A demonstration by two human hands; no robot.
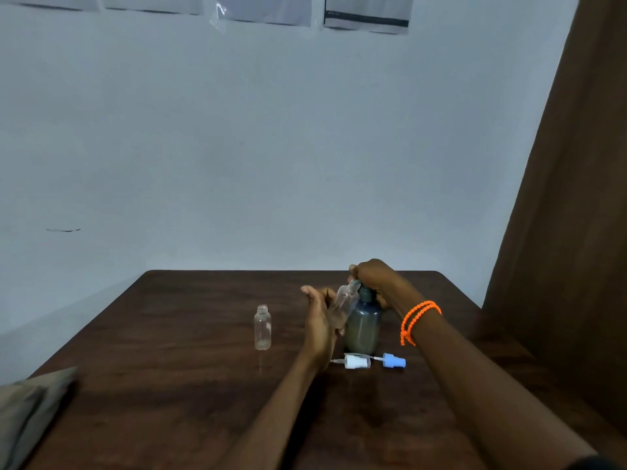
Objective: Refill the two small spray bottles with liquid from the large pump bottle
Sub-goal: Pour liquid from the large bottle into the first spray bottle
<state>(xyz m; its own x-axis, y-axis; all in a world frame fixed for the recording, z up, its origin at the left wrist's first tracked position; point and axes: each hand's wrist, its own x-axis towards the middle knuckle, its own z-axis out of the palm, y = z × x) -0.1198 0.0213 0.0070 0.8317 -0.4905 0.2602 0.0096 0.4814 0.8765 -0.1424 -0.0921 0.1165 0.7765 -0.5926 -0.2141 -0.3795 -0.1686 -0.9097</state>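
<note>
On the dark brown wooden tabletop (190,385), the large grey-green translucent pump bottle (363,329) stands upright, its pump head hidden under the right hand (371,278), which is closed over it. Just left of it, the left hand (320,320) holds a small clear spray bottle (343,305) tilted toward the spout; its contents are hard to make out. Further left, a second small clear uncapped bottle (262,328) stands. In front of the pump bottle lie a white sprayer cap (356,362) and a blue sprayer cap (394,361).

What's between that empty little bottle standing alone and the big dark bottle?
In the head view, the left hand sits between the empty small bottle and the large pump bottle, holding the second small bottle tilted against the pump.
</note>
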